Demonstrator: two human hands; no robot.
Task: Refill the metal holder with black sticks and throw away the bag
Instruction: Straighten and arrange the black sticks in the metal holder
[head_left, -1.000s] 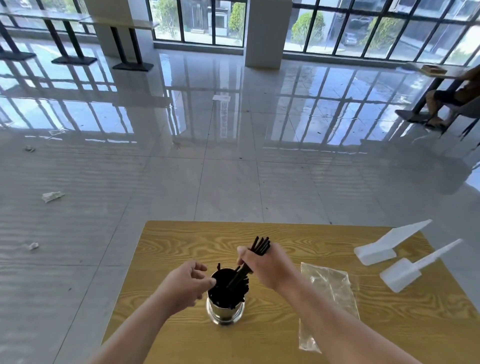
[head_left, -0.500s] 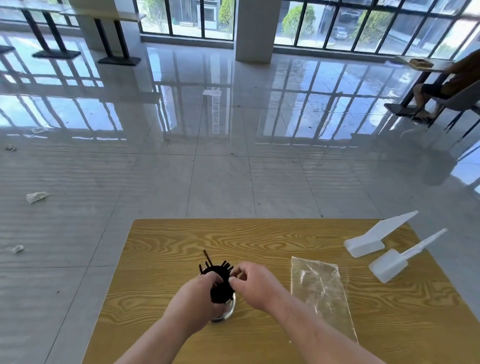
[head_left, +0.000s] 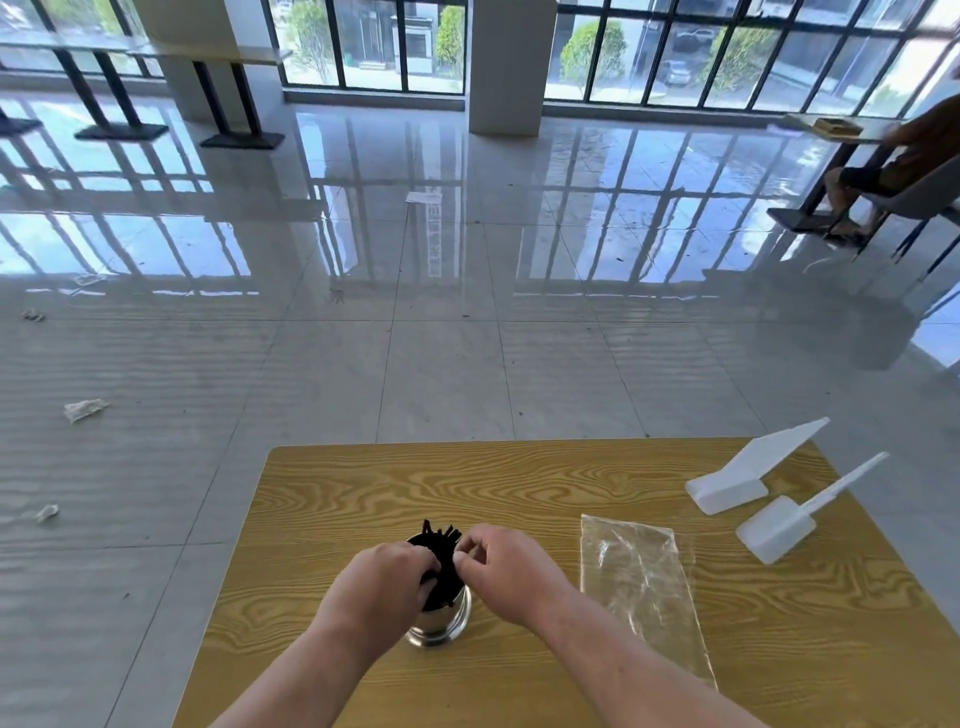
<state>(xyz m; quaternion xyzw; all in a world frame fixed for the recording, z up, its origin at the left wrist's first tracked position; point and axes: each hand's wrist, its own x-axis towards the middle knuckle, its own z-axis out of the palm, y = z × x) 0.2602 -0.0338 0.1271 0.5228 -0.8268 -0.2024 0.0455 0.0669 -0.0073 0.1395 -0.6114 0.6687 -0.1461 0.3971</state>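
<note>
A shiny metal holder (head_left: 442, 623) stands on the wooden table (head_left: 519, 483), packed with black sticks (head_left: 441, 540) whose tips poke up above its rim. My left hand (head_left: 382, 582) covers the holder's left side, fingers curled on the sticks. My right hand (head_left: 501, 569) is at the holder's right side, its fingertips pinched on the sticks near the top. Both hands hide most of the holder's mouth. The clear plastic bag (head_left: 641, 587) lies flat on the table to the right of my right forearm, untouched.
Two white plastic scoops (head_left: 737, 480) (head_left: 789, 519) lie at the table's far right. Scraps of paper (head_left: 83, 409) litter the glossy tiled floor at the left. A person sits on a chair (head_left: 904, 176) at the far right.
My right hand lowered its bundle of sticks into the holder and now sits at the rim. My left hand closed in onto the sticks. The view has drifted slightly.
</note>
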